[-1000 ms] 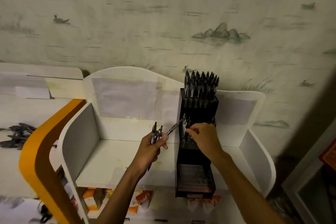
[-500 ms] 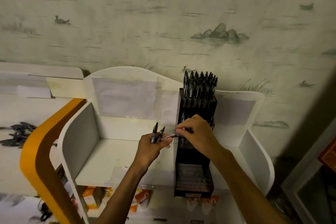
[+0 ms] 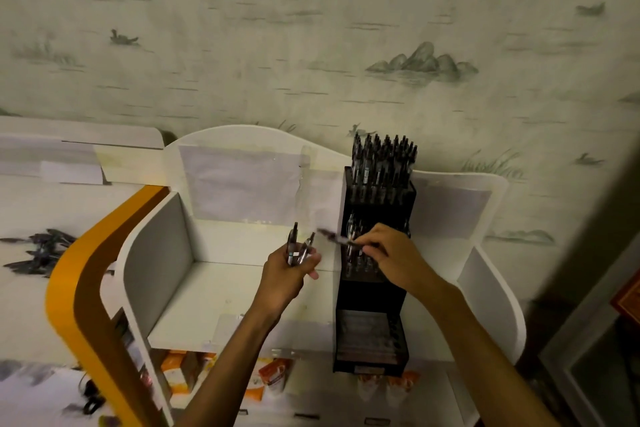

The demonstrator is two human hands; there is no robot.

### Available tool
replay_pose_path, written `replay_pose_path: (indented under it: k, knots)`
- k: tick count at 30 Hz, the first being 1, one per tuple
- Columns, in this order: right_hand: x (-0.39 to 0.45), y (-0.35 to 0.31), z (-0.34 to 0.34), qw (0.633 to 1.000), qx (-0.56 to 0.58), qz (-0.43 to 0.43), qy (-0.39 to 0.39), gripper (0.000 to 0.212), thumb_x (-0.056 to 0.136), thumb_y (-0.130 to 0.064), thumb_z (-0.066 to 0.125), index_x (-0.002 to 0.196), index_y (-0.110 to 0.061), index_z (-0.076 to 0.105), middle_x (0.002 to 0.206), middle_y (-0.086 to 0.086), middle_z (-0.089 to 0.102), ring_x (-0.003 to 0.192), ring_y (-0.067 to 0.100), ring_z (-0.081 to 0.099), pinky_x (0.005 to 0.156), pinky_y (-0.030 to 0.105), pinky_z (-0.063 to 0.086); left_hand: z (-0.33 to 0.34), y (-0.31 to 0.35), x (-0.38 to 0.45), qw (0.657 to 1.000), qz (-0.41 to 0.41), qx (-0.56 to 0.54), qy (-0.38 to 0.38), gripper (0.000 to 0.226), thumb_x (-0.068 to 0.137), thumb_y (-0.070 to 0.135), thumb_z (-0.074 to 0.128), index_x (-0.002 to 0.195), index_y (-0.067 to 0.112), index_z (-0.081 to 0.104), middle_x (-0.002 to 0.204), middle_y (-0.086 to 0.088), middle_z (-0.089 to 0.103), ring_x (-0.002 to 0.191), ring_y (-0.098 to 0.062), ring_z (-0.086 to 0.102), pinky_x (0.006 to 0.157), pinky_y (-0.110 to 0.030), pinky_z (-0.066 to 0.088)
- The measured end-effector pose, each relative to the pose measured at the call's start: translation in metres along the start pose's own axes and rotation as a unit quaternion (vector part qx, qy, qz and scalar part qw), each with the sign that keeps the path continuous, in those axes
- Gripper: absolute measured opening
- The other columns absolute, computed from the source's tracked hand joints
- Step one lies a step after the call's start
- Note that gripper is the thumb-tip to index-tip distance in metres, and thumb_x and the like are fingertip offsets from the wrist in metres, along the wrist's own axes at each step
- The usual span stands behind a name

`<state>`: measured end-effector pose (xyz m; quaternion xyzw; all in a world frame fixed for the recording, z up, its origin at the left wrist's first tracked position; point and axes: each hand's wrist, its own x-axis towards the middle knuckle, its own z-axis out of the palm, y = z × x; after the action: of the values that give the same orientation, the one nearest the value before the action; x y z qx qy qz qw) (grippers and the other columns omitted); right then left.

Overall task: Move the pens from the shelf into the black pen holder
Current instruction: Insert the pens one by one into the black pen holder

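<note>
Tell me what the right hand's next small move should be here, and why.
Probably tip the single pen upright and lower it into the middle tier of the black pen holder. The right hand pinches it almost level just left of that tier, which already holds some pens, and the top tier looks packed. The left hand grips two or three more pens.

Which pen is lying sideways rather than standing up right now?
The pen pinched in the right hand: it lies nearly level in front of the black pen holder. The pens in the left hand and in the holder's top tier point upward.
</note>
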<state>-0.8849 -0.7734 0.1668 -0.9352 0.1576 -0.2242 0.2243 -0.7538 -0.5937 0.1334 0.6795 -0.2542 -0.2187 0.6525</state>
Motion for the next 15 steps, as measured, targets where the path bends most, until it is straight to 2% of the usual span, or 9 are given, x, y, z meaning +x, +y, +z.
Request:
replay_pose_path:
  k: [3,7,11,15]
  knots:
    - [-0.002,0.007,-0.005,0.994,0.085,0.042,0.057,0.015,0.093,-0.006,0.062,0.105,-0.012,0.066,0.092,-0.004,0.058,0.076,0.006,0.058,0.070,0.011,0.046,-0.005,-0.005,0.004,1.000,-0.017,0.008,0.016,0.023,0.098,0.029,0.061,0.096,0.007,0.067,0.066,-0.006,0.064,0.046,-0.008,0.044,0.046,-0.021,0.038]
    - [-0.003,0.011,-0.003,0.973,0.188,0.091,0.102,0.012,0.094,-0.006,0.060,0.104,-0.011,0.061,0.092,0.012,0.064,0.069,0.022,0.066,0.064,0.023,0.057,-0.005,-0.010,0.004,1.000,-0.021,0.014,0.002,0.032,0.101,0.036,0.053,0.085,0.010,0.061,0.063,-0.002,0.060,0.049,-0.010,0.045,0.049,-0.023,0.040]
    - [-0.002,0.012,0.002,0.960,0.220,0.101,0.140,0.009,0.092,-0.007,0.063,0.101,-0.008,0.062,0.087,0.014,0.063,0.062,0.016,0.066,0.058,0.023,0.057,-0.004,-0.012,-0.001,0.999,0.003,0.028,-0.016,0.031,0.103,0.039,0.046,0.084,0.015,0.048,0.060,-0.002,0.048,0.049,-0.012,0.043,0.048,-0.027,0.042]
    - [-0.002,0.014,0.011,0.952,0.220,0.110,0.183,0.007,0.089,-0.011,0.069,0.095,-0.010,0.064,0.082,0.010,0.065,0.064,0.018,0.067,0.055,0.024,0.058,-0.002,-0.012,-0.002,0.999,0.005,0.039,-0.021,0.027,0.102,0.044,0.046,0.086,0.023,0.050,0.062,-0.002,0.042,0.049,-0.011,0.034,0.045,-0.025,0.034]
